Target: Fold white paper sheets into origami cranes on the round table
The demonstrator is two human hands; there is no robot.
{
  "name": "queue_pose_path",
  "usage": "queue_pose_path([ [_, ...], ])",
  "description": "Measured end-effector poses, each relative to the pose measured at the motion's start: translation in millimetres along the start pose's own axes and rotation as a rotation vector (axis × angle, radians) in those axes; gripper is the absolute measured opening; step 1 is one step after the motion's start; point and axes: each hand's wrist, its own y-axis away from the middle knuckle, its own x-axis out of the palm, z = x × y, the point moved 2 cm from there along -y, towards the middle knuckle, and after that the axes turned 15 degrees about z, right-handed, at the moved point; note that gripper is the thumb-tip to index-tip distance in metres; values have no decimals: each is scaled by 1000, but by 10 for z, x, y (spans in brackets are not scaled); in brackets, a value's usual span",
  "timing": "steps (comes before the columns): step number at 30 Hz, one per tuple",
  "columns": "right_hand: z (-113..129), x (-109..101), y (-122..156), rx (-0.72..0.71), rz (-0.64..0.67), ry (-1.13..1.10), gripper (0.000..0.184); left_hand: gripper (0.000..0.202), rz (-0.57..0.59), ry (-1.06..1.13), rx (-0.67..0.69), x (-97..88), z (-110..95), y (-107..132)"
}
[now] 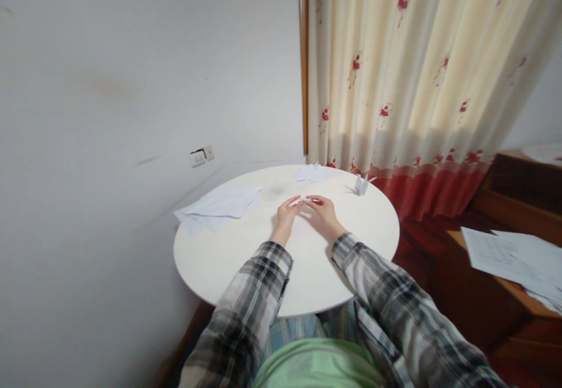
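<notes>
Between my two hands, above the middle of the round white table (219, 265), is a small piece of folded white paper (304, 199). My left hand (287, 215) pinches its left end, thumb and fingers closed. On the other end, my right hand (324, 213) has its fingers closed as well. Much of the paper is hidden by the fingers, so its exact folded shape cannot be made out. A finished-looking white paper crane (362, 185) stands to the right on the tabletop, beyond my right hand.
Loose white sheets (219, 205) lie at the table's left edge, a smaller heap of paper (312, 172) at the back. A wall with a socket (197, 158) borders the left; a curtain (386, 83) hangs behind. Printed papers (509, 259) rest on wooden furniture at right.
</notes>
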Motion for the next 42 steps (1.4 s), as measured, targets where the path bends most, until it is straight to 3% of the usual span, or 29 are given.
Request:
queue_pose_path([
  [3, -10, -13, -11, 1, -23, 7, 29, 40, 36, 0, -80, 20, -24, 26],
  [6, -23, -8, -23, -4, -4, -26, 31, 43, 144, 29, -164, 75, -52, 64],
  [9, -19, 7, -25, -17, 25, -63, 30, 40, 187, 44, -169, 115, -82, 96],
  [16, 44, 9, 4, -33, 23, -23, 28, 33, 130, 118, -72, 95, -65, 63],
  [31, -18, -15, -5, -36, 80, 30, 18, 25, 113, 60, -73, 41, 7, 13],
  [42, -27, -11, -11, -16, 82, 24, 22, 24, 104, 24, -48, 59, -9, 27],
])
